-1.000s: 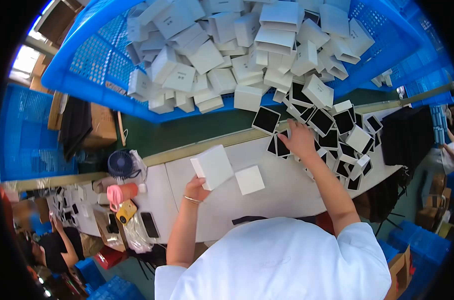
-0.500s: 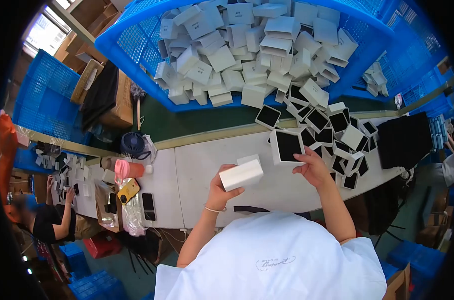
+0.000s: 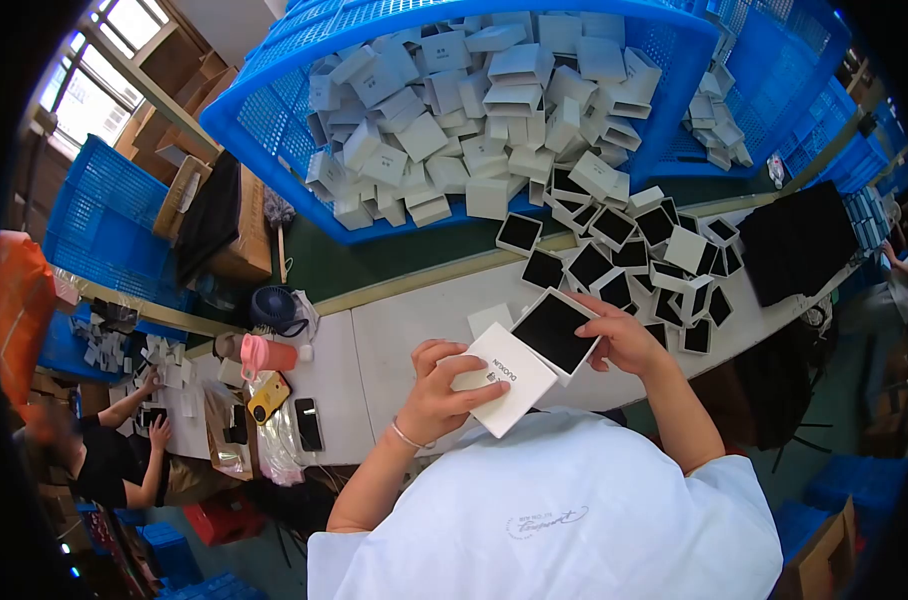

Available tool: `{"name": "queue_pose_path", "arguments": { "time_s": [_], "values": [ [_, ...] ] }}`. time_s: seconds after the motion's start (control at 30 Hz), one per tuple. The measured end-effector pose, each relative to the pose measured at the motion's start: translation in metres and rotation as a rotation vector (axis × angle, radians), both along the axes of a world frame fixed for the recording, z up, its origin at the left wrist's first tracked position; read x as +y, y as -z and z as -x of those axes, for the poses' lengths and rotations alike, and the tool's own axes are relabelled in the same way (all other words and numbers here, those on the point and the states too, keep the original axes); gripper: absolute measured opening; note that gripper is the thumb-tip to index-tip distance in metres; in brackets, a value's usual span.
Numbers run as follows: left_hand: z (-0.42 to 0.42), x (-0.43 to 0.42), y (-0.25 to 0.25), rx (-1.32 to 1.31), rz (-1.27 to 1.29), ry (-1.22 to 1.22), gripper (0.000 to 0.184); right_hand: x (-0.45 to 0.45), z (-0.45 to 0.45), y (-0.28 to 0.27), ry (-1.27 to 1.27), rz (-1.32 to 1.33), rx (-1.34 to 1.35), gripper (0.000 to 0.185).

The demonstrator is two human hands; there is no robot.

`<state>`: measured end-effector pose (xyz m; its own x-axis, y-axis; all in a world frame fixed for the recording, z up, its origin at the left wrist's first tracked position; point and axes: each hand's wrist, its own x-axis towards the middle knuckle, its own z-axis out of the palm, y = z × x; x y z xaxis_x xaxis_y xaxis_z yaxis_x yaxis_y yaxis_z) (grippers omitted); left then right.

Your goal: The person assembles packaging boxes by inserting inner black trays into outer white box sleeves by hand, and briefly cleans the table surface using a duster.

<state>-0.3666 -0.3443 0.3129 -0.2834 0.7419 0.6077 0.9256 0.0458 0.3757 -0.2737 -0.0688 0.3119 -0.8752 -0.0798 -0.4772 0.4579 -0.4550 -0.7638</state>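
Observation:
My left hand (image 3: 437,392) grips a white box sleeve (image 3: 512,378) with dark lettering on its upper face. In my right hand (image 3: 624,338) is a shallow white tray (image 3: 557,332) with a black inside, its edge touching the sleeve. Both are held above the white table (image 3: 394,350), close to my shirt. Behind them another white box (image 3: 489,320) lies on the table. A heap of white trays with black insides (image 3: 614,229) spreads to the right, below a blue crate (image 3: 344,232) full of white sleeves (image 3: 422,137).
At the left are a pink cup (image 3: 267,355), a yellow device (image 3: 268,397), a phone (image 3: 309,424) and a small dark fan (image 3: 277,309). Black cloth (image 3: 799,243) lies at the right end. A co-worker (image 3: 114,460) sits far left.
My right hand has taken a black-lined tray from the heap and brought it leftward. My left hand has turned its white sleeve, and the two now touch. The view has shifted.

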Motion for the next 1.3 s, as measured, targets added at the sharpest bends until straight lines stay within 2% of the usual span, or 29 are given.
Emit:
{"name": "queue_pose_path", "arguments": {
  "time_s": [0.13,0.3,0.37,0.43,0.5,0.53,0.57,0.63,0.67,0.77,0.8,0.83,0.9,0.93,0.97,1.23,1.3],
  "values": [
    [-0.01,-0.001,-0.002,0.074,-0.012,-0.016,0.049,-0.012,-0.004,-0.026,0.085,-0.075,0.095,0.065],
    [-0.023,0.007,0.013,0.25,-0.019,-0.109,0.042,-0.027,-0.011,-0.022,0.202,-0.127,0.188,0.066],
    [-0.02,0.006,0.014,0.279,-0.081,-0.172,0.042,-0.04,-0.014,-0.005,0.426,-0.388,0.398,0.069],
    [-0.018,0.003,0.015,0.314,-0.108,-0.165,0.042,-0.044,-0.019,-0.012,0.479,-0.294,0.426,0.062],
    [-0.017,0.001,0.015,0.348,-0.139,-0.163,0.041,-0.034,-0.023,-0.013,0.567,-0.08,0.43,0.048],
    [-0.018,0.0,0.014,0.342,-0.15,-0.152,0.041,-0.026,-0.026,-0.012,0.57,-0.134,0.364,0.035],
    [-0.018,-0.001,0.014,0.336,-0.162,-0.14,0.04,-0.015,-0.029,-0.011,0.571,-0.134,0.365,0.035],
    [-0.016,-0.002,0.013,0.328,-0.162,-0.132,0.039,0.004,-0.03,-0.011,0.249,-0.311,0.391,0.034],
    [-0.016,-0.002,0.012,0.32,-0.161,-0.128,0.039,0.007,-0.029,-0.016,0.25,-0.31,0.392,0.034],
    [-0.014,-0.002,0.004,0.367,-0.132,-0.097,0.039,0.013,-0.031,-0.035,-0.102,-0.227,0.257,0.056],
    [-0.015,-0.002,0.004,0.368,-0.132,-0.095,0.039,0.019,-0.03,-0.025,-0.108,-0.163,0.235,0.064],
    [-0.016,-0.001,0.004,0.394,-0.124,-0.1,0.04,0.022,-0.027,-0.016,0.004,0.005,0.255,0.058],
    [-0.017,0.001,0.004,0.421,-0.117,-0.102,0.04,0.014,-0.021,-0.017,0.239,0.009,0.236,0.059],
    [-0.018,0.003,0.003,0.446,-0.119,-0.105,0.04,0.0,-0.016,-0.017,0.336,-0.171,0.27,0.061],
    [-0.019,0.004,0.003,0.47,-0.121,-0.109,0.04,-0.014,-0.012,-0.016,0.412,-0.207,0.302,0.064],
    [-0.017,-0.004,0.003,0.573,-0.078,-0.116,0.037,-0.053,-0.035,-0.019,0.366,-0.235,0.337,0.067],
    [-0.019,-0.007,0.009,0.574,-0.071,-0.117,0.038,-0.056,-0.045,-0.016,0.405,-0.337,0.359,0.067]
  ]
}}
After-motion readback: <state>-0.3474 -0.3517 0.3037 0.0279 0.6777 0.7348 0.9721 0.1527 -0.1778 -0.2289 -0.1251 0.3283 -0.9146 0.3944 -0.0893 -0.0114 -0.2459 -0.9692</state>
